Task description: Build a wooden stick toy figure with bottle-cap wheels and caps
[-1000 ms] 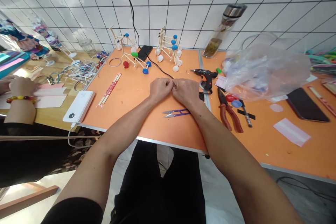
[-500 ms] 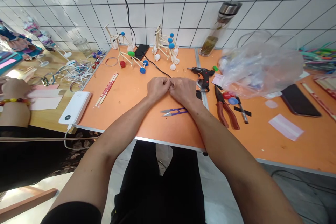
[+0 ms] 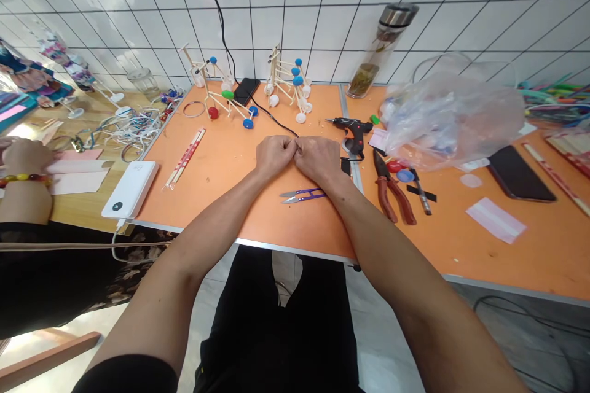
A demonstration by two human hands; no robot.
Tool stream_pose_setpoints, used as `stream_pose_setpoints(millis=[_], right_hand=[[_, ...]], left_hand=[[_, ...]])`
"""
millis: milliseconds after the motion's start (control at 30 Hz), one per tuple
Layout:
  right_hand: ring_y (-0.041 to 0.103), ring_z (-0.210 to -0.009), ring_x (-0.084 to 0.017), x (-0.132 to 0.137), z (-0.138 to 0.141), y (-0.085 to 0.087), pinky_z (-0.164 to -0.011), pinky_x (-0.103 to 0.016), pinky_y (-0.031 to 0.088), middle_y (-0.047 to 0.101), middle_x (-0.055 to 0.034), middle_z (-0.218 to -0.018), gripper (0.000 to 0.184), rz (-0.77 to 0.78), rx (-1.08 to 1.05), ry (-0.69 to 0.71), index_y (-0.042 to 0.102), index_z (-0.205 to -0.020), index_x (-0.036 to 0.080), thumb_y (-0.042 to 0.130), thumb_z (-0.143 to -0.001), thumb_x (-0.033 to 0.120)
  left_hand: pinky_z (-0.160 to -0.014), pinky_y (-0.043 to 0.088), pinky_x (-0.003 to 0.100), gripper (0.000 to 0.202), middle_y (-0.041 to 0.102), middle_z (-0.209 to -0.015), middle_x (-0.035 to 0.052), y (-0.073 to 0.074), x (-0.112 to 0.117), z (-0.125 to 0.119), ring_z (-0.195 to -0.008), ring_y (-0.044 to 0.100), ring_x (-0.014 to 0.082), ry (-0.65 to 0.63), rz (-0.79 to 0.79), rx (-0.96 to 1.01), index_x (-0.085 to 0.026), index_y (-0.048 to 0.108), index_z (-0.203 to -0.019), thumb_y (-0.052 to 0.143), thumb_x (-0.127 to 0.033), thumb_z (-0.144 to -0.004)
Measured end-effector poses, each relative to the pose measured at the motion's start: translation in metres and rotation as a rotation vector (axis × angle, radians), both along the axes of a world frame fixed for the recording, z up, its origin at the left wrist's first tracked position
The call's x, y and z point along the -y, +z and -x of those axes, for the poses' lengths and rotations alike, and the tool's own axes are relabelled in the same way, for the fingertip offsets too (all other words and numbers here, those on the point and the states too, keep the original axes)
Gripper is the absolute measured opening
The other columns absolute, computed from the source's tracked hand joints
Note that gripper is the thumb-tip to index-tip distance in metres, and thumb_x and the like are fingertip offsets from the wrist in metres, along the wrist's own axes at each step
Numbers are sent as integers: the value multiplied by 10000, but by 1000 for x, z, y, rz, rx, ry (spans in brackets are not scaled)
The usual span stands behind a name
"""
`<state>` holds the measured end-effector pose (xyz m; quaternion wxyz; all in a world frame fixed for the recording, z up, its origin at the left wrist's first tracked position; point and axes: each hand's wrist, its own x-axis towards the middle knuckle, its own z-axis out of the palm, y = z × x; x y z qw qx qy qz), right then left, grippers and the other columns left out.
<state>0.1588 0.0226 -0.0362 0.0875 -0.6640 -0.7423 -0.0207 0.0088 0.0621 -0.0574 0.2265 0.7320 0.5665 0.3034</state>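
Observation:
My left hand is closed in a fist on the orange table, its thumb side turned toward the other hand. Against it rests my right hand, also curled into a fist. The two touch at the thumbs, and nothing shows sticking out of either. Just below them lie purple thread snips, partly under my right wrist. A black hot glue gun is to the right of my right hand, with red-handled pliers nearer the edge. Wrapped chopsticks lie left of my left hand.
Two stick frames, one left and one right, with coloured caps, stand by the tiled wall. A bottle, plastic bag and phone are rightward. At left are a power bank and another person's hand.
Both fists keep the same pose together on the table. The view has shifted very slightly, so things at right appear a little further left.

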Motion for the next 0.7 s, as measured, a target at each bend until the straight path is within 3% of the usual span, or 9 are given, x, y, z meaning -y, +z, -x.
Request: stream_pose_setpoints(millis=[700], right_hand=[[888, -1303, -398, 0, -1, 0, -806, -441, 337, 956, -199, -1390, 484, 5, 8, 1, 962, -1368, 213, 502, -1219, 182]], left_hand=[[-753, 265, 429, 601, 592, -689, 21, 0, 0, 0, -743, 537, 213, -1, 20, 4, -252, 419, -634, 685, -310, -1169]])
